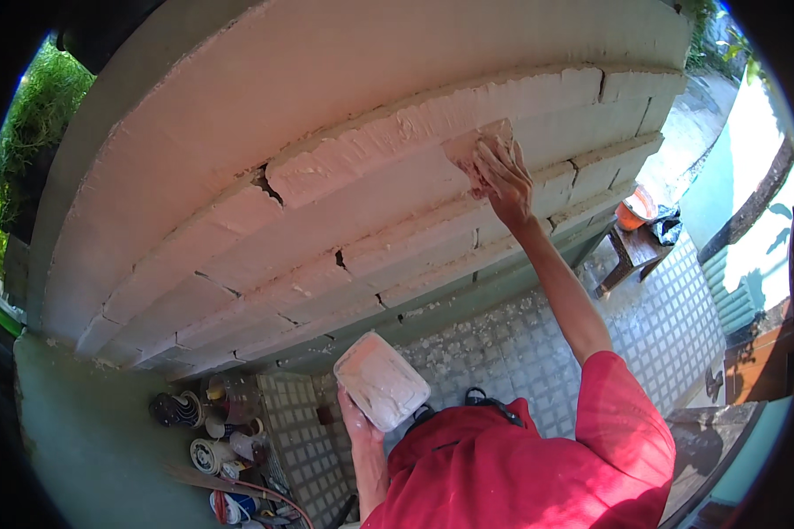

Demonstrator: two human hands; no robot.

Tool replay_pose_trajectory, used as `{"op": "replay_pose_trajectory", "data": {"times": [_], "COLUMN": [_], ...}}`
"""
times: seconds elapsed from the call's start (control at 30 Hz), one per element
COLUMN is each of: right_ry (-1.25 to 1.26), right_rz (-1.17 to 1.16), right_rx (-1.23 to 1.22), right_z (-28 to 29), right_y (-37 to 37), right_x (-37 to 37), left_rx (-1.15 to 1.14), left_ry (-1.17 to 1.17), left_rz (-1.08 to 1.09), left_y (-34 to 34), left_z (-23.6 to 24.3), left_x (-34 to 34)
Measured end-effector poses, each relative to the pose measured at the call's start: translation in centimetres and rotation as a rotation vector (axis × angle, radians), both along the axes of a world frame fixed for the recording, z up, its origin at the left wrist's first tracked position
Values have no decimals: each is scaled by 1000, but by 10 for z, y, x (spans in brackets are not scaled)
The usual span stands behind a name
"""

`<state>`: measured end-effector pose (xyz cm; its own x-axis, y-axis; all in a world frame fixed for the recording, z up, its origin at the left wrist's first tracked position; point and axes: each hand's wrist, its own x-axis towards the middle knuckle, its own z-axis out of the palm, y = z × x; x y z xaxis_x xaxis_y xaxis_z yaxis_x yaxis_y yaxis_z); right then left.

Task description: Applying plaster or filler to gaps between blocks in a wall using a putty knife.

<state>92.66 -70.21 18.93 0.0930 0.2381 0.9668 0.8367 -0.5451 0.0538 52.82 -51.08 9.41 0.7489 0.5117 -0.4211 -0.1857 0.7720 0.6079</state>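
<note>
My right hand (504,177) is raised and grips a flat putty scraper (474,141), pressed against a white-plastered band of the ribbed wall (344,167). My left hand (358,423) holds a rectangular white tray (380,380) smeared with putty, kept low near my chest. The wall has stepped horizontal bands with dark cracks and joints between the blocks. I wear a red shirt (520,467).
A small wooden stool (631,251) with an orange bowl (637,209) stands at the right on the tiled floor (520,344). Several cans and containers (216,432) lie at the wall's foot, lower left. Green plants (35,115) grow at the far left.
</note>
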Motion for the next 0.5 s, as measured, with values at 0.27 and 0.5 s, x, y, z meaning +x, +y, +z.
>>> {"op": "replay_pose_trajectory", "data": {"times": [0.27, 0.5], "right_ry": [-27, 53], "right_rz": [-66, -34], "right_rx": [30, -6], "right_z": [59, 17], "right_y": [2, -26], "right_x": [26, 24], "left_rx": [-27, 35], "left_ry": [-5, -41], "left_rz": [-52, -81], "left_y": [-12, -18], "left_z": [6, 5], "left_x": [8, 20]}}
